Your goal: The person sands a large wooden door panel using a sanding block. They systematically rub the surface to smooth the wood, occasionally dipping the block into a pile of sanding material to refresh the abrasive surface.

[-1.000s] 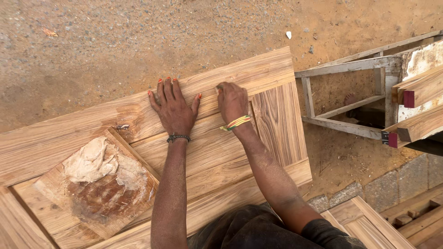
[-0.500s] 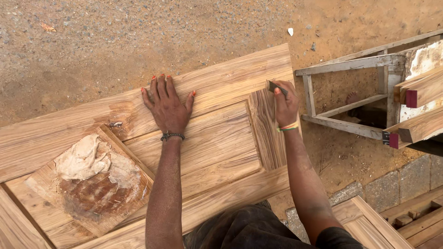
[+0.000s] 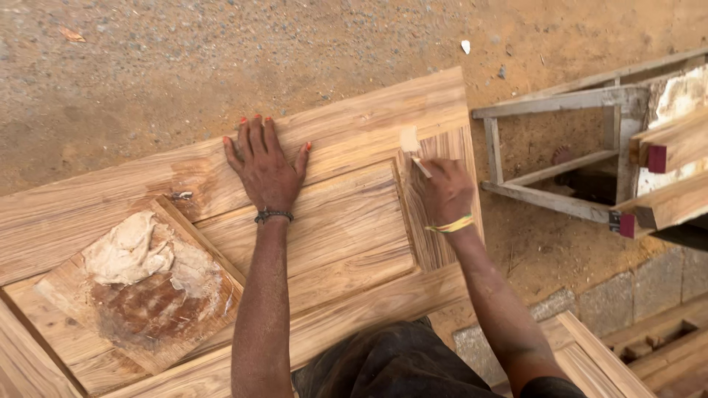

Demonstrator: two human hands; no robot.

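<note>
Right hand [image 3: 444,193] lower now; left hand [image 3: 265,168] flat

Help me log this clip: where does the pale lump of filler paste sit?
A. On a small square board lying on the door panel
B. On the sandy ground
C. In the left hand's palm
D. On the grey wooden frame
A: the filler paste is heaped on a small square board resting on the door panel, beside the left hand.

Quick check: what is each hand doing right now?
Left hand: open, flat on the wooden door panel.
Right hand: closed on a small putty blade.
</note>
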